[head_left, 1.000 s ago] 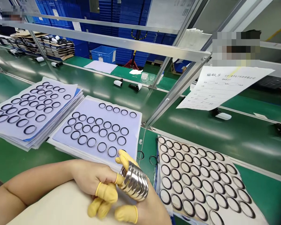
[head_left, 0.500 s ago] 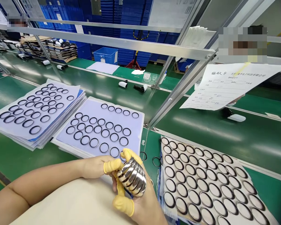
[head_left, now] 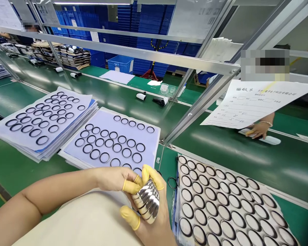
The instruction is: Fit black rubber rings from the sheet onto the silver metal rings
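My right hand (head_left: 156, 225) rises from the bottom edge, palm up, with its fingers curled round a fanned stack of shiny metal discs (head_left: 146, 202). Yellow finger cots cover its thumb and fingertip. My left hand (head_left: 115, 178) reaches in from the left, and its cot-covered fingertips pinch the upper end of the same stack. Both hands hover between a white sheet of black rings (head_left: 113, 141) and a tray of ringed discs (head_left: 220, 205).
A second stack of ring sheets (head_left: 46, 118) lies at the left. Loose black rings (head_left: 171, 182) sit on the green table beside the tray. Beyond an aluminium frame (head_left: 195, 106) runs a green belt, where a co-worker's hand (head_left: 259, 130) touches a white part under a hanging paper form (head_left: 256, 102).
My left fingers have shifted from below the stack to its upper end, and the discs are fanned tighter. The view has tilted slightly. A co-worker's hand has appeared on the belt.
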A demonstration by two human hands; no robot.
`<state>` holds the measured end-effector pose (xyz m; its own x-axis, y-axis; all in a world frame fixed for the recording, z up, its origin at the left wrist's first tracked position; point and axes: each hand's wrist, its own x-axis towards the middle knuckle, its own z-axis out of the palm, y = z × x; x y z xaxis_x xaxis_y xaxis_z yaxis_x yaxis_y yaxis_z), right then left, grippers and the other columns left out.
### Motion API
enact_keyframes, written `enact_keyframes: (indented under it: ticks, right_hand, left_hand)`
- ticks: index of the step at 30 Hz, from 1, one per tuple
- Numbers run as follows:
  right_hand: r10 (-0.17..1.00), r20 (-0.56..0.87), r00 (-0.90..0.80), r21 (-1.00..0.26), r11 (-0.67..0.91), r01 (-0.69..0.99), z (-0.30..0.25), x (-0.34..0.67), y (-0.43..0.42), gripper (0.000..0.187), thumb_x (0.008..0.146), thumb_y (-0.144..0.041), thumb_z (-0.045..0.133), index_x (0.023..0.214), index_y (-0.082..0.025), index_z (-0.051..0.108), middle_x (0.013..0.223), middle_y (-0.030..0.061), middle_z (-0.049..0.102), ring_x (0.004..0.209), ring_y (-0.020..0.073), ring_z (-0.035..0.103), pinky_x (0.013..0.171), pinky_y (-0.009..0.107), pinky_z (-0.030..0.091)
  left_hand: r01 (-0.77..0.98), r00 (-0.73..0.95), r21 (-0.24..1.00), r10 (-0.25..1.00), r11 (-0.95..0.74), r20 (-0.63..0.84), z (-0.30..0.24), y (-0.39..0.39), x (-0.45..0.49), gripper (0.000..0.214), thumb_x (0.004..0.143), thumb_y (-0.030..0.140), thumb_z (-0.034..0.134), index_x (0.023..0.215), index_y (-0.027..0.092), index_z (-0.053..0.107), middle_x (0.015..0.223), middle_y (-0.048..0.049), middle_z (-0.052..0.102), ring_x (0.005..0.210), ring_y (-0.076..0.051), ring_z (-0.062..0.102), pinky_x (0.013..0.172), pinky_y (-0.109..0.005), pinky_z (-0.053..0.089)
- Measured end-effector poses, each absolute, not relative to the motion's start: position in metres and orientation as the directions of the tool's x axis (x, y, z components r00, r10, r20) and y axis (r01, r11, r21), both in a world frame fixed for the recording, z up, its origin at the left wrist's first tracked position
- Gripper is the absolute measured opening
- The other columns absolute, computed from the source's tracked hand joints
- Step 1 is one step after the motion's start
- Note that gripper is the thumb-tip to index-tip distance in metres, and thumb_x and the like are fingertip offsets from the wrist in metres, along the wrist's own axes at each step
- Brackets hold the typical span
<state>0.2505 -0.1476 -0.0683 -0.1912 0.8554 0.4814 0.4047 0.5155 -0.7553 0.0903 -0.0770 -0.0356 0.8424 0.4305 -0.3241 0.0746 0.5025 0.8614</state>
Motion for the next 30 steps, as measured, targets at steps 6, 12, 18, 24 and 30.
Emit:
enact_keyframes:
  ticks: [6, 12, 18, 24, 30]
  right_hand:
    - [0.884, 0.374, -0.279, -0.806, 0.459, 0.373, -0.077, 0.254, -0.153, 0.075, 0.083, -0.053, 0.064, 0.145, -0.021, 0.035, 0.146, 0.0193, 0.036, 0.133, 0.0403, 0.04, 0.102, 0.059, 0.043]
    - [0.897, 0.398, -0.191, -0.895, 0.425, 0.136, -0.089, 0.263, -0.163, 0.046, 0.089, -0.052, 0.054, 0.131, -0.032, 0.054, 0.151, 0.0097, 0.035, 0.136, 0.0377, 0.039, 0.106, 0.058, 0.038]
    - [0.942, 0.317, -0.112, -0.92, 0.276, -0.279, -0.086, 0.283, -0.157, 0.026, 0.088, -0.044, 0.059, 0.108, -0.031, 0.069, 0.077, 0.0048, 0.068, 0.067, 0.0224, 0.065, 0.066, 0.041, 0.056]
    - [0.914, 0.081, -0.399, -0.925, -0.08, -0.37, -0.077, 0.276, -0.154, 0.052, 0.075, -0.064, 0.062, 0.105, -0.022, 0.071, 0.067, 0.0068, 0.069, 0.054, 0.0211, 0.062, 0.057, 0.036, 0.051]
    - [0.857, 0.173, -0.485, -0.943, 0.002, -0.333, -0.072, 0.27, -0.151, 0.054, 0.077, -0.064, 0.059, 0.109, -0.022, 0.07, 0.064, 0.0056, 0.066, 0.058, 0.022, 0.062, 0.069, 0.041, 0.052]
  left_hand:
    - [0.04, 0.777, 0.916, 0.565, 0.398, -0.279, -0.032, -0.072, 0.086, 0.027, 0.063, 0.037, 0.084, 0.07, 0.015, 0.069, 0.066, 0.0021, 0.065, 0.064, -0.011, 0.059, 0.072, -0.024, 0.051]
    - [0.099, 0.756, 0.973, 0.62, 0.207, -0.209, -0.024, -0.067, 0.08, 0.023, 0.074, 0.033, 0.074, 0.065, 0.013, 0.066, 0.07, -0.0005, 0.06, 0.068, -0.012, 0.055, 0.067, -0.022, 0.048]
    - [0.147, 0.791, 0.984, 0.609, -0.101, -0.055, -0.012, -0.066, 0.078, 0.028, 0.085, 0.021, 0.059, 0.058, 0.013, 0.061, 0.072, -0.0034, 0.06, 0.072, -0.014, 0.055, 0.069, -0.024, 0.047]
    - [0.208, 0.802, 0.935, 0.598, -0.287, 0.005, -0.003, -0.07, 0.081, 0.022, 0.089, 0.013, 0.052, 0.075, 0.014, 0.069, 0.078, -0.0045, 0.063, 0.078, -0.015, 0.057, 0.073, -0.025, 0.047]
    - [0.205, 0.791, 0.952, 0.611, -0.225, -0.026, -0.009, -0.071, 0.08, 0.022, 0.089, 0.012, 0.052, 0.077, 0.017, 0.07, 0.085, -0.0033, 0.066, 0.083, -0.014, 0.059, 0.076, -0.024, 0.049]
